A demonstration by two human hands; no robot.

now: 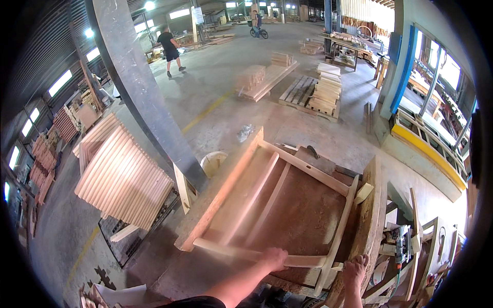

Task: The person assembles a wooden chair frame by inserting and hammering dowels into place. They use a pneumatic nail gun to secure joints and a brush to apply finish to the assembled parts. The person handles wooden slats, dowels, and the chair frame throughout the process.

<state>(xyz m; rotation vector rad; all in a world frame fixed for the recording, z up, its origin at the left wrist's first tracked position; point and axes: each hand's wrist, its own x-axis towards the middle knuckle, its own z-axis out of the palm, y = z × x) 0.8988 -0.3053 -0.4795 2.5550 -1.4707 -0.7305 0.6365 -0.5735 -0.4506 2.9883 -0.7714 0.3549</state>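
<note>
A pale wooden frame (336,231), made of rails with slats between them, lies on a brown dusty worktop (308,215) in front of me. My left hand (273,259) is closed over its near rail. At the near right corner my right hand (355,269) is closed beside a thick wooden beam (372,215). A small wooden block (337,266) sticks out from its fingers toward the frame; the rest of it is hidden. Farther along, another wooden block (363,192) sits between the frame and the beam. A rounded wooden bar (221,197) borders the worktop's left side.
Left of the worktop stand a steel column (149,92), a stack of wooden parts (123,174) and a bucket (213,163). A power tool (402,244) lies at right among wood pieces. Ahead are a loaded pallet (324,90), a walking person (168,49) and a cyclist (256,24).
</note>
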